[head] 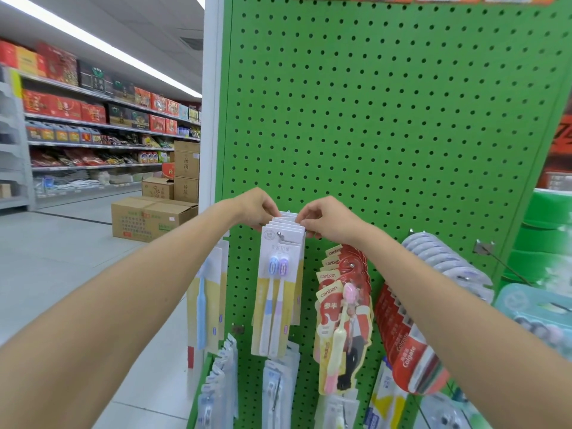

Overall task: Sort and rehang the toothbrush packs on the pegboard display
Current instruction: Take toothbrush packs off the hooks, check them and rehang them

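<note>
Two bare forearms reach in from 7 and 5 o'clock and meet near the middle of the view. The left hand (pixel 255 207) has its fingers (pixel 270 213) curled onto the top left corner of a row of toothbrush packs (pixel 278 283). The right hand (pixel 329 222) pinches the top right edge of the same row, its fingers bent tightly round the cards. The packs hang fanned one behind another on a metal hook (pixel 279 233), whose tip pokes through the front card. That card carries a blue brush and a lilac one, heads up.

At 9 o'clock of this row hang yellow packs (pixel 210 301). At 4 o'clock are red canban packs (pixel 342 308), with Colgate packs (pixel 408 351) just beyond them toward 3 o'clock. All of these hang on the green pegboard (pixel 387 119), which rises behind the hands toward 12 o'clock.

Farther off, at 9 o'clock, cardboard boxes (pixel 151 221) sit on the floor in front of stocked shelves (pixel 93 119).
</note>
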{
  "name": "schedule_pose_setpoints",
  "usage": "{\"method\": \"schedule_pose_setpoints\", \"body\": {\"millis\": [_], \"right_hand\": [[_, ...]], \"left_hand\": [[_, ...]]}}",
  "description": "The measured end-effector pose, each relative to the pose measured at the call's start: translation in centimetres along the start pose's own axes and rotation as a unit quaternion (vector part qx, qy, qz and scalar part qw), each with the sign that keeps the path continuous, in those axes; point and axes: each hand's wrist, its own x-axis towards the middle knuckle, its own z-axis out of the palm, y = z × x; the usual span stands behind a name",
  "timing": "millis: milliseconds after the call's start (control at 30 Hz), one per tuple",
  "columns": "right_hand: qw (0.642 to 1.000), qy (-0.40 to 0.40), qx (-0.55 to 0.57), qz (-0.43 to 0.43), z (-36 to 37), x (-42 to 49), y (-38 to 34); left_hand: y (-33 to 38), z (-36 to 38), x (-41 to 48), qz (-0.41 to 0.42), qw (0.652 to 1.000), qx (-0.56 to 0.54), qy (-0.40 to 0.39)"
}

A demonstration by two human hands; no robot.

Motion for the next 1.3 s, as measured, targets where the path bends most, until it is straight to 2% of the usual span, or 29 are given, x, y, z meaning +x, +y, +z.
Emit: {"method": "schedule_pose_setpoints", "body": {"millis": [267, 733, 1067, 1300], "right_hand": [[1.000, 0.007, 0.001, 0.000, 0.2, 0.2, 0.0], [0.999, 0.038, -0.016, 0.014, 0.7, -0.4, -0.6], [0.987, 0.161, -0.026, -0.015, 0.0, -2.2, -4.0], [0.988, 0.142, -0.041, -0.037, 2.2, -5.5, -7.2]], "left_hand": [[-0.8, -0.6, 0.1, 0.005, 0.998, -0.048, 0.048], [-1.5, -2.4, -3.1, -0.044, 0.995, -0.014, 0.090], [-0.4, -0.9, -6.4, -0.011, 0.972, 0.036, 0.231], [0.9, 0.1, -10.2, 0.006, 0.952, 0.081, 0.296]]}}
